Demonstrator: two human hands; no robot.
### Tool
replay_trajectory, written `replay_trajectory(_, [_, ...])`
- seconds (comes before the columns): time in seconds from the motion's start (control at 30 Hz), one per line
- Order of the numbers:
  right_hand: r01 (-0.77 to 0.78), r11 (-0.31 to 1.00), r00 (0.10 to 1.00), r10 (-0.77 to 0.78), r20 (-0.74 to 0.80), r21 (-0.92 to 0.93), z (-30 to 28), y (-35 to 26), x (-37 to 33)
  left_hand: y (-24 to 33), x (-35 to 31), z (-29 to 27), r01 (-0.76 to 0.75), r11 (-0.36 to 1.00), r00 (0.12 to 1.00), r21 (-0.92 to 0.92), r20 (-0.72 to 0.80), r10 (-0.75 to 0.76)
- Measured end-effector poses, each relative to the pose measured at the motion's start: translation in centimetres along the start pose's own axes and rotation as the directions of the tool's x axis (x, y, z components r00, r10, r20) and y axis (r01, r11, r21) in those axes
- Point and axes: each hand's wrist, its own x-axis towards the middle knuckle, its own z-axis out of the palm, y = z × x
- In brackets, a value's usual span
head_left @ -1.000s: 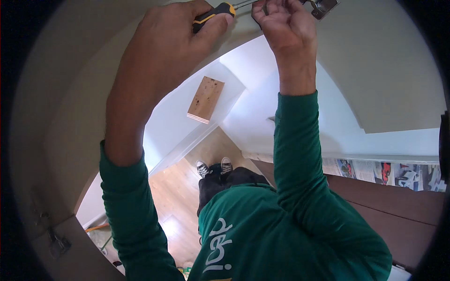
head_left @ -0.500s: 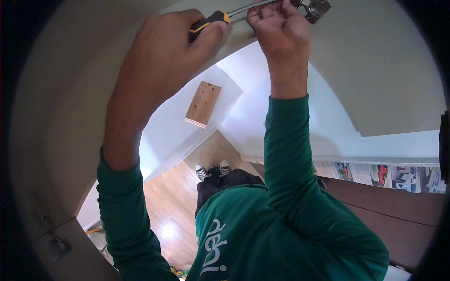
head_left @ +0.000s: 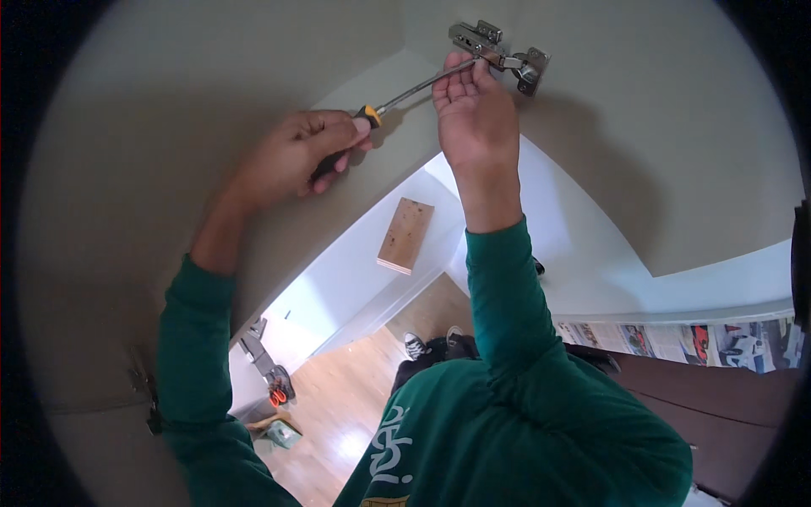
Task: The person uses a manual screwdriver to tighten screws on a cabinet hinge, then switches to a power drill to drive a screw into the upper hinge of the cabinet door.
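Note:
A metal cabinet hinge [head_left: 497, 52] joins two pale panels at the top, its cup plate on the right one. My left hand [head_left: 317, 152] is closed around the black and yellow handle of a screwdriver [head_left: 414, 91]. The shaft slants up to the right and its tip meets the hinge's lower edge, by a screw. My right hand [head_left: 473, 101], palm toward me, has its thumb and fingers closed about the shaft near the tip, just under the hinge. Its fingertips partly hide the spot where the tip meets the metal.
Below lies a wooden block [head_left: 406, 235] on a white surface. A second hinge [head_left: 145, 389] is at the far left. Orange-handled scissors [head_left: 278, 395] rest lower left, above the wooden floor [head_left: 338, 422]. Newspaper [head_left: 676, 340] lines a ledge above brown drawers at right.
The hinge has come fully into view. Both hands and the screwdriver appear lower in the picture, as the view has shifted upward. The screwdriver remains in my left hand.

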Motion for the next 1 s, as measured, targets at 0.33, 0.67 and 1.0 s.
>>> replay_trajectory(0.33, [0.055,0.999,0.997,-0.055,0.055,0.002,-0.8,0.2,0.4,0.8,-0.2,1.0,-0.233,0.862,0.919,0.450,-0.188,0.347])
replay_trajectory(0.67, [0.021,0.999,0.999,-0.022,0.032,0.043,-0.7,0.4,0.2,-0.6,0.7,0.4,-0.291,0.871,0.907,0.397,-0.176,0.383])
replay_trajectory(1.0, [0.078,0.997,0.993,-0.080,0.082,0.026,-0.6,0.8,0.4,-1.7,0.5,1.8,-0.344,0.824,0.842,0.451,-0.239,0.483])
